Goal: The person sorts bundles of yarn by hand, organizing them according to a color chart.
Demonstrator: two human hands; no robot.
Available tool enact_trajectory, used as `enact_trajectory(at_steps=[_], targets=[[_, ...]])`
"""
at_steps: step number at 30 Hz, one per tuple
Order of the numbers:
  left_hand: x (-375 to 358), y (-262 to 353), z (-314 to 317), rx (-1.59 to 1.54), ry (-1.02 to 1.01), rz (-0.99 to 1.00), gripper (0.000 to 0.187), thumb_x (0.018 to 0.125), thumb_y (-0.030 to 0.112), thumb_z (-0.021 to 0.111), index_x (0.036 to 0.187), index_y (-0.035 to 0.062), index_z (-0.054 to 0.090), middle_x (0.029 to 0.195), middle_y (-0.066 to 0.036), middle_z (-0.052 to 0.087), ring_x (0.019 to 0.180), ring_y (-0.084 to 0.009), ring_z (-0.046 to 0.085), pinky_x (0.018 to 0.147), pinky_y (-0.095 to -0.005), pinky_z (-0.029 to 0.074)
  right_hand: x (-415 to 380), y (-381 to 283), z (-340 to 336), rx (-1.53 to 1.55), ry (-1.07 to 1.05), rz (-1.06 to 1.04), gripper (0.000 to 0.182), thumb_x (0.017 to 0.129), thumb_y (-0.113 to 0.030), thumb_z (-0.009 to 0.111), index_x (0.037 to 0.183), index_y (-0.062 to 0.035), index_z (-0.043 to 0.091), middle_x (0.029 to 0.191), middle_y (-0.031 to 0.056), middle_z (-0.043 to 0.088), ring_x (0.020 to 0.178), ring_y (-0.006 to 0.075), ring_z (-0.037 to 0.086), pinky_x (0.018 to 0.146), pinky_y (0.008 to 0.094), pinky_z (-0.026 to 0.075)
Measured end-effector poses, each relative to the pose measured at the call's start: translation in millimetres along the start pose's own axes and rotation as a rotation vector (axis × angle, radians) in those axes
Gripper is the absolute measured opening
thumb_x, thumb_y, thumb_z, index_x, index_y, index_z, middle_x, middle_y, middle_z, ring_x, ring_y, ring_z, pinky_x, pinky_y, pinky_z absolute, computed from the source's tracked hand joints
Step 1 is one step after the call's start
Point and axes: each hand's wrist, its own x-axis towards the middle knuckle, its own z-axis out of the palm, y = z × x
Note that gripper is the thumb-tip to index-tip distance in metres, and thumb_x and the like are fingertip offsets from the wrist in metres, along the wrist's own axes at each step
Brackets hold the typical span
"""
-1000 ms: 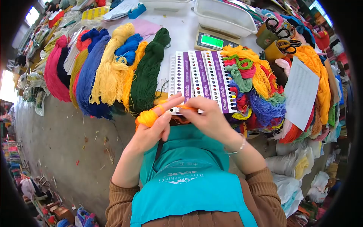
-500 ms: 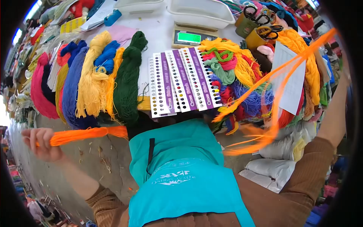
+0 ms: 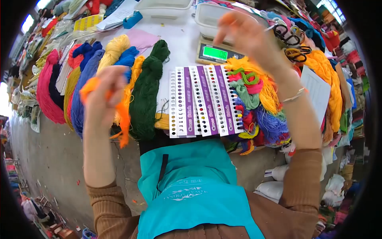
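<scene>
left hand (image 3: 104, 93): we see it closed on orange yarn (image 3: 121, 115), tail hanging below the grip
right hand (image 3: 244, 34): raised above scale (image 3: 217, 51); grip blurred, we cannot tell

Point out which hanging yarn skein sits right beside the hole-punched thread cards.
The dark green skein. It hangs directly left of the thread cards; the yellow, blue and pink skeins hang farther left.

**A yarn workshop or thread stall**

Skeins of yarn (image 3: 145, 93) in many colours crowd a white worktable (image 3: 181, 44). At twelve o'clock sits a digital scale (image 3: 215, 52); at the centre lie thread colour cards (image 3: 203, 101). Scissors (image 3: 292, 38) stand in cups at one o'clock, with bagged stock (image 3: 274, 187) below at four o'clock.
</scene>
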Motion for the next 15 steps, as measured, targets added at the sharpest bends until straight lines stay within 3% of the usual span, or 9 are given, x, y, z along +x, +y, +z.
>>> enact_trajectory(at_steps=[2,3,5,6,7,8,11,12,15], targets=[[14,-19,34,0.091,-0.101,-0.115,0.023,0.096,0.022,0.057,0.103,0.0022,0.068,0.080,0.002,0.058,0.052,-0.0010,0.035,0.045,-0.0178,0.023,-1,34,59,0.198,-0.138,0.105,0.021,0.097,-0.016,0.058,0.114,-0.0091,0.049,0.085,0.0047,0.068,0.060,-0.0001,0.044,0.050,0.0169,0.031],[20,-34,46,0.101,-0.087,-0.183,0.024,0.094,0.022,0.060,0.106,0.0024,0.067,0.082,0.002,0.059,0.054,0.0000,0.034,0.047,-0.0175,0.023,-4,36,74,0.214,-0.195,0.178,0.024,0.097,-0.013,0.055,0.116,-0.0014,0.045,0.080,0.0049,0.070,0.073,0.0056,0.056,0.066,0.0226,0.043],[29,-55,67,0.006,-0.113,-0.299,0.029,0.092,0.019,0.065,0.116,0.0022,0.062,0.091,0.000,0.062,0.071,-0.0023,0.050,0.060,-0.0167,0.039,-6,64,106,0.472,-0.223,0.213,0.028,0.097,-0.010,0.055,0.120,-0.0019,0.043,0.080,0.0045,0.069,0.072,0.0053,0.056,0.066,0.0217,0.043],[35,-65,66,-0.019,-0.192,-0.333,0.031,0.093,0.019,0.066,0.118,0.0023,0.061,0.091,-0.002,0.064,0.082,-0.0058,0.057,0.072,-0.0187,0.044,-5,63,112,0.476,-0.242,0.231,0.030,0.096,-0.010,0.055,0.122,-0.0024,0.043,0.080,0.0042,0.068,0.073,0.0053,0.057,0.065,0.0219,0.043],[37,-74,70,-0.098,-0.245,-0.345,0.028,0.092,0.019,0.067,0.115,0.0034,0.061,0.089,-0.002,0.064,0.082,-0.0065,0.058,0.072,-0.0192,0.045,-5,58,111,0.407,-0.312,0.299,0.035,0.098,-0.010,0.055,0.129,-0.0044,0.040,0.084,0.0033,0.064,0.078,0.0058,0.059,0.068,0.0193,0.043],[38,-82,71,-0.176,-0.256,-0.335,0.021,0.093,0.020,0.067,0.107,0.0053,0.061,0.084,0.000,0.062,0.071,-0.0031,0.053,0.061,-0.0170,0.040,-6,59,117,0.469,-0.297,0.287,0.037,0.097,-0.010,0.055,0.130,-0.0044,0.040,0.082,0.0024,0.063,0.076,0.0051,0.058,0.066,0.0191,0.043],[47,-107,63,-0.262,-0.144,-0.346,0.018,0.092,0.021,0.068,0.098,0.0067,0.059,0.075,0.004,0.056,0.057,0.0000,0.042,0.050,-0.0163,0.030,-5,76,127,0.536,-0.264,0.299,0.043,0.095,-0.010,0.059,0.132,-0.0032,0.039,0.075,0.0008,0.059,0.070,0.0041,0.055,0.062,0.0192,0.041],[50,-114,64,-0.232,-0.107,-0.356,0.016,0.093,0.021,0.067,0.095,0.0081,0.058,0.068,0.008,0.048,0.051,0.0012,0.033,0.045,-0.0175,0.022,-4,78,126,0.390,-0.237,0.287,0.041,0.093,-0.009,0.062,0.130,-0.0027,0.044,0.075,0.0020,0.060,0.069,0.0051,0.056,0.062,0.0205,0.043],[54,-124,59,-0.230,-0.059,-0.434,0.015,0.094,0.022,0.066,0.093,0.0085,0.059,0.065,0.008,0.045,0.051,0.0010,0.033,0.044,-0.0182,0.022,-2,91,137,0.090,-0.130,0.140,0.035,0.089,-0.008,0.066,0.122,-0.0021,0.055,0.078,0.0050,0.064,0.069,0.0082,0.058,0.062,0.0232,0.046]])
